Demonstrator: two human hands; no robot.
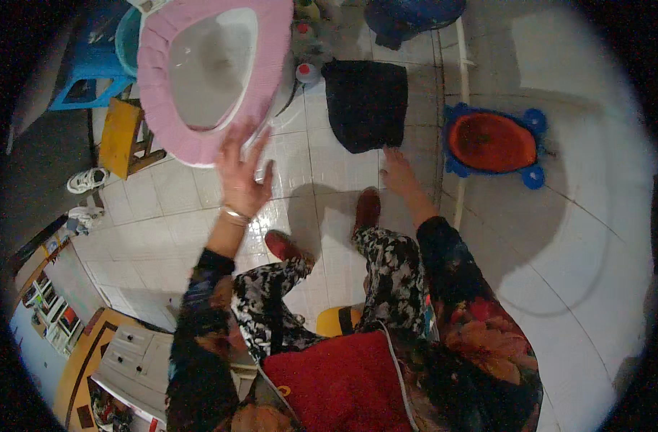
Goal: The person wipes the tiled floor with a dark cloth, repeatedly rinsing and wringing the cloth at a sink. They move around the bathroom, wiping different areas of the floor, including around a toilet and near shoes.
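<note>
My left hand (245, 178) is spread over the front rim of a toilet with a pink fabric seat cover (156, 102). Motion blurs its fingers, so contact with the cover is unclear. A silver-coloured bangle (235, 215) circles that wrist. My right hand (402, 171) reaches to the lower right corner of a dark, cloth-like piece (366, 105). Its fingertips meet the dark edge; whether they grip it cannot be seen. Inside the seat ring shows the pale toilet bowl (212, 65).
Bottles with red caps (305, 72) stand between toilet and dark piece. An orange basin with blue knobs (493, 143) is at the right, near a pale pipe (461, 70). At the left are a wooden stool (121, 137), a blue plastic stool (94, 89) and a white shoe (87, 180).
</note>
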